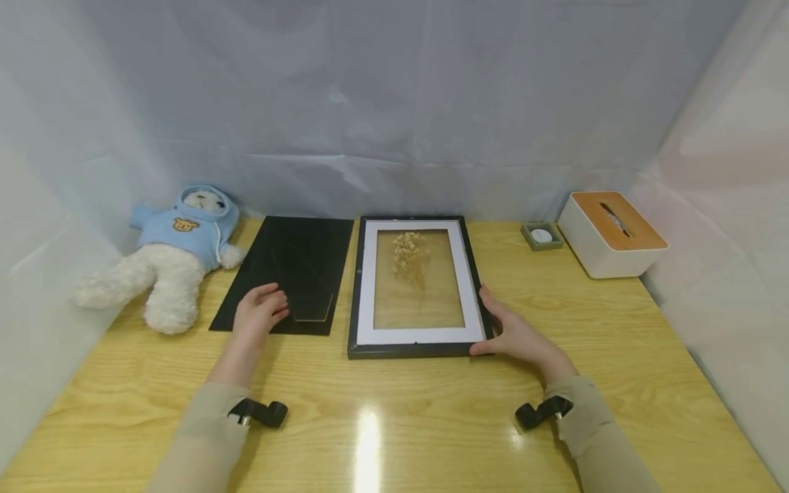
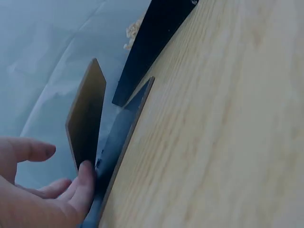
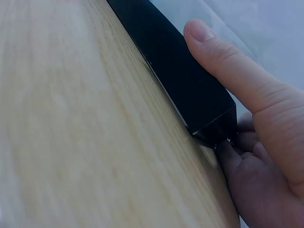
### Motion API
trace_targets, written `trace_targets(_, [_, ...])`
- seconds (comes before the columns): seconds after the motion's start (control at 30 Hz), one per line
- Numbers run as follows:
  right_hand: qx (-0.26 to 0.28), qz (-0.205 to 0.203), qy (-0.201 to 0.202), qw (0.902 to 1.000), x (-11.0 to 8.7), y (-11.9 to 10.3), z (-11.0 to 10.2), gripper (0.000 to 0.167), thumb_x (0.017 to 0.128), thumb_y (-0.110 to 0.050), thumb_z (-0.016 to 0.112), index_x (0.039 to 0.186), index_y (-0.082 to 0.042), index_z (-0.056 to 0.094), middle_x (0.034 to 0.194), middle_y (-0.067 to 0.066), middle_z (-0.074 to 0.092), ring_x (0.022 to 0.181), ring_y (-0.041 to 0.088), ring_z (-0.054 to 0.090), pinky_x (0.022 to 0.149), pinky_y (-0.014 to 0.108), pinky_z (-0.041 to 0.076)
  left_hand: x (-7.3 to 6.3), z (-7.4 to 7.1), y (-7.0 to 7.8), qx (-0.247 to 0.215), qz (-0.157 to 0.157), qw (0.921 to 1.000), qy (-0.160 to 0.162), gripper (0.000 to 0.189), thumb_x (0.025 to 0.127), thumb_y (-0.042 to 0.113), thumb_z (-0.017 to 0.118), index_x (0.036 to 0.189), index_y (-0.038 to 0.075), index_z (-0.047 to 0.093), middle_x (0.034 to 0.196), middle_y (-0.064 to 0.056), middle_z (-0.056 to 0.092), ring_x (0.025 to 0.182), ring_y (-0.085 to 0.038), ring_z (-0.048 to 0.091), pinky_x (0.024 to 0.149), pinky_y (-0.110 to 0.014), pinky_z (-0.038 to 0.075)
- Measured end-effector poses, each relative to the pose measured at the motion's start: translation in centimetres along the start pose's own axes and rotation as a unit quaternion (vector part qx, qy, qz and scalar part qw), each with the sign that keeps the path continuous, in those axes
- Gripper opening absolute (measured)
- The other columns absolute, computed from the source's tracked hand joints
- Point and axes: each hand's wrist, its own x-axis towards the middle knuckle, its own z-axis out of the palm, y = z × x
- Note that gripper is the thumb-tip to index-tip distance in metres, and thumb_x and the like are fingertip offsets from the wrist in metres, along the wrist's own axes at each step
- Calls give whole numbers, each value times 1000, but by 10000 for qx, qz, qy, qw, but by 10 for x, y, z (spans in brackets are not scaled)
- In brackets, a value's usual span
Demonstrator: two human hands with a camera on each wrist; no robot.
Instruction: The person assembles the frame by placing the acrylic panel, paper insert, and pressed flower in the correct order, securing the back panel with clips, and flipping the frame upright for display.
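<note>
A black picture frame (image 1: 401, 350) with a white mat (image 1: 366, 294) lies flat, centred on the wooden table. Dried flowers (image 1: 408, 255) show behind its clear window. My right hand (image 1: 516, 334) grips the frame's near right corner, thumb (image 3: 223, 57) along the near edge and fingers at the right side, partly hidden by the corner. To the left lies a black backing board (image 1: 308, 236) with a stand flap (image 2: 88, 114) tilted up from it. My left hand (image 1: 261, 311) is at the board's near left part, thumb spread away, one fingertip right at the flap's lower edge.
A plush toy (image 1: 175, 243) in a blue hoodie lies at the left, one arm by the board. At the back right stand a white tissue box (image 1: 607, 250) with an orange-brown lid and a small grey-green square holder (image 1: 535, 244) with a white round piece. A grey sheet (image 1: 394, 103) hangs behind.
</note>
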Motion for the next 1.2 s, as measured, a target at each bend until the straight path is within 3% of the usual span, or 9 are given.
trace_targets(0.13, [7, -31, 22, 10000, -1, 0, 0, 121, 69, -39, 85, 153, -5, 5, 158, 14, 3, 143, 29, 5, 113, 50, 13, 9, 2, -4, -478, -510, 9966, -430, 67, 100, 15, 46, 153, 4, 7, 152, -20, 17, 117, -20, 42, 97, -28, 43])
trace_targets(0.23, [42, 11, 19, 10000, -1, 0, -1, 121, 69, -39, 85, 153, -6, 5, 159, 12, 3, 143, 27, 4, 114, 49, 12, 14, 4, -8, -931, -724, 9916, -540, 71, 100, 13, 48, 154, 9, 3, 153, -15, 15, 102, -16, 47, 88, -26, 46])
trace_targets(0.3, [45, 42, 14, 10000, -1, 0, 0, 121, 68, -40, 85, 153, -7, 5, 159, 10, 3, 143, 25, 5, 114, 47, 12, 14, 5, -10, -1239, -737, 9881, -544, 73, 99, 8, 49, 154, 11, 1, 145, -13, 23, 82, -10, 47, 81, -23, 49])
trace_targets(0.37, [23, 48, -1, 10000, 0, 0, 0, 121, 69, -41, 85, 153, -8, 5, 159, 9, 2, 143, 25, 5, 114, 47, 12, 14, 6, -12, -1573, -690, 9835, -571, 75, 98, 3, 49, 154, 11, 1, 130, -8, 34, 65, -7, 40, 75, -22, 50])
trace_targets(0.53, [-7, 68, -4, 10000, -1, 0, -1, 120, 69, -42, 84, 153, -8, 5, 159, 8, 3, 143, 25, 5, 114, 48, 12, 12, 6, -16, -2107, -570, 9734, -691, 76, 97, -3, 48, 154, 12, 1, 101, -2, 48, 57, -7, 41, 63, -22, 50])
trace_targets(0.63, [30, 91, -15, 10000, -1, -1, 0, 120, 69, -41, 84, 153, -9, 5, 159, 8, 2, 143, 25, 5, 114, 47, 13, 11, 6, -16, -2273, -560, 9700, -654, 75, 96, -4, 48, 154, 13, 3, 99, -1, 49, 57, -7, 43, 59, -22, 49])
trace_targets(0.87, [100, 87, -32, 9999, -2, 0, -1, 119, 70, -39, 84, 153, -9, 4, 159, 7, 1, 143, 26, 4, 114, 48, 13, 11, 9, -16, -2412, -358, 9674, -682, 71, 96, -5, 46, 153, 12, 8, 113, -4, 36, 58, -7, 45, 60, -23, 47])
trace_targets(1.07, [44, 85, -49, 9999, 0, 2, -1, 119, 70, -39, 84, 154, -10, 4, 159, 8, 1, 143, 27, 3, 114, 49, 13, 10, 12, -16, -2698, 48, 9585, -919, 67, 95, -8, 47, 150, 12, 14, 95, 0, 62, 64, -11, 59, 59, -25, 50])
trace_targets(1.2, [116, 30, -62, 9999, 1, 1, 0, 117, 71, -35, 84, 153, -6, 6, 158, 12, 2, 143, 31, 5, 113, 51, 15, 9, 14, -16, -2664, 304, 9584, -983, 65, 95, -8, 49, 148, 13, 19, 93, 2, 66, 63, -9, 58, 58, -24, 48])
